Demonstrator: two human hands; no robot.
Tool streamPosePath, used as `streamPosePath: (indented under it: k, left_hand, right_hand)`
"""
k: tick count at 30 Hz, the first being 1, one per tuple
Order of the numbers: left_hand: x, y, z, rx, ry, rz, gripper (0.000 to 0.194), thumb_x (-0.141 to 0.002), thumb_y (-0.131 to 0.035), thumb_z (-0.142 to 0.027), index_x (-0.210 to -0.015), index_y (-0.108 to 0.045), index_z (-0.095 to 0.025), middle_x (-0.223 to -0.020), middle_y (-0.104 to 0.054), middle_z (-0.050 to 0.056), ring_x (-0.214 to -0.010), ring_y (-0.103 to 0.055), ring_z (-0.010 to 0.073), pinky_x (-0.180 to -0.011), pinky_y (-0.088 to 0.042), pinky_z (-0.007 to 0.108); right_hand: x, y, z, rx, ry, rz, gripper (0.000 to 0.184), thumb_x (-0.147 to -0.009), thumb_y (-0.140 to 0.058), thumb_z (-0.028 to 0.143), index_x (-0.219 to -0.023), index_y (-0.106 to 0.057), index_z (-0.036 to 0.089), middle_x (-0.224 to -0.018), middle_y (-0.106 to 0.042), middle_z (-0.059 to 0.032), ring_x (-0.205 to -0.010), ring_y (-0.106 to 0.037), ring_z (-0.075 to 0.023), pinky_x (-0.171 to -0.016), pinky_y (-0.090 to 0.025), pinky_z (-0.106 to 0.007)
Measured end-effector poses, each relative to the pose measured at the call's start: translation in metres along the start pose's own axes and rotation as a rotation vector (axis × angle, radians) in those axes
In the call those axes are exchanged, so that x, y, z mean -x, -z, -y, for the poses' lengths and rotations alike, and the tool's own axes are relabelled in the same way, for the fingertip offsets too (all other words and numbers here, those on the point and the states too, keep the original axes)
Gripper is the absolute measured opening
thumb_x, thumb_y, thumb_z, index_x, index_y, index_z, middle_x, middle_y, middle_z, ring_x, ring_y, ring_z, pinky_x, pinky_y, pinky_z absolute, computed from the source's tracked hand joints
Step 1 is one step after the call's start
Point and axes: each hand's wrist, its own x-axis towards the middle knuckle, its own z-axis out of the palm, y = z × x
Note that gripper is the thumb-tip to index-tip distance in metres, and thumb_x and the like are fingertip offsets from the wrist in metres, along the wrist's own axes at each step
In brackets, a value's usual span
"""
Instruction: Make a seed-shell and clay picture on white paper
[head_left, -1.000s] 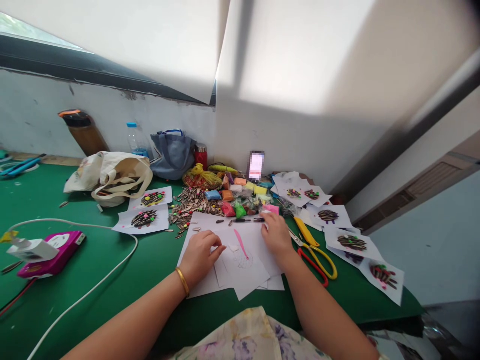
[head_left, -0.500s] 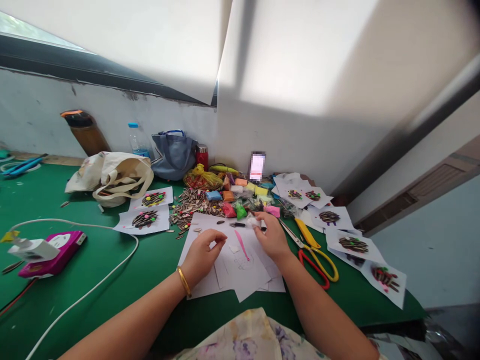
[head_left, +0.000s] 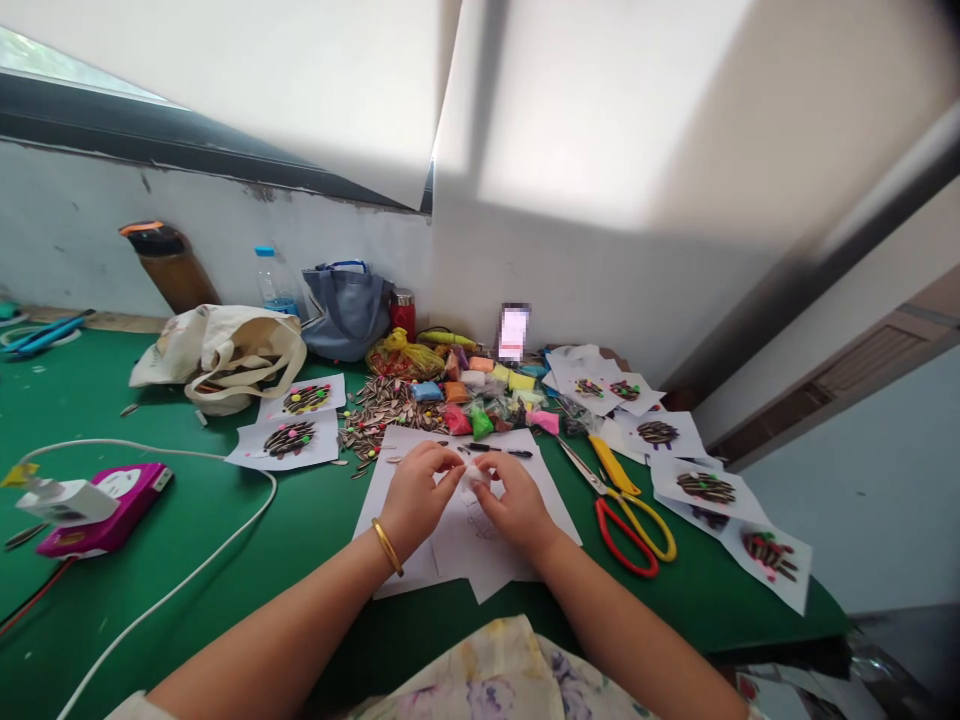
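Two hands meet over the green desk (head_left: 315, 525), near its front edge: the left hand (head_left: 416, 495) and the right hand (head_left: 521, 503) each pinch one small white bundle (head_left: 474, 476) between thumb and fingertips, though what it is wrapped in is perhaps too small to tell. The bundle is above several overlapping white sheets (head_left: 409, 572), on which one black pen (head_left: 501, 451) lies beyond the fingers. Right of the sheets are one pair of scissors (head_left: 628, 520), with one red and one yellow handle loop, and one yellow cutter (head_left: 615, 466). Two seed pictures lie left of the seed heap (head_left: 390, 408); six more, one of them mostly covered, run down toward the front right corner. Along the back edge stand one phone (head_left: 514, 333), one red flask (head_left: 403, 314), one blue bag (head_left: 349, 312) and two bottles.
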Motion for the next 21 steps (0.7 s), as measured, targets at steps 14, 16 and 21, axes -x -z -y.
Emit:
streamPosePath:
  k: [14,16,21]
  left_hand:
    - [0.012,-0.005,0.008,-0.025,-0.074,0.028,0.016,-0.092,-0.051,-0.023,-0.097,-0.066,-0.02,-0.096,-0.063,0.006,-0.093,-0.058,0.02,-0.085,-0.047,0.036]
    - [0.014,-0.006,0.008,-0.053,-0.114,0.039,0.02,-0.091,-0.051,-0.02,-0.103,-0.066,-0.02,-0.099,-0.063,0.007,-0.095,-0.058,0.021,-0.087,-0.047,0.037]
    - [0.017,-0.007,0.006,-0.098,-0.19,0.074,0.028,-0.089,-0.051,-0.017,-0.112,-0.067,-0.022,-0.104,-0.062,0.008,-0.098,-0.057,0.0218,-0.09,-0.046,0.039]
  right_hand:
    - [0.001,0.002,0.003,-0.068,-0.009,-0.053,0.016,-0.086,-0.055,0.025,-0.102,-0.057,0.022,-0.104,-0.064,-0.0056,-0.091,-0.057,-0.0197,-0.078,-0.048,-0.032]
    - [0.001,0.001,0.001,-0.078,-0.015,-0.048,0.015,-0.086,-0.055,0.024,-0.101,-0.057,0.022,-0.103,-0.064,-0.0052,-0.09,-0.057,-0.0194,-0.078,-0.048,-0.032]
    - [0.001,0.0,-0.003,-0.114,-0.029,-0.058,0.019,-0.087,-0.054,0.023,-0.105,-0.058,0.022,-0.102,-0.064,-0.0044,-0.091,-0.058,-0.0185,-0.079,-0.048,-0.031]
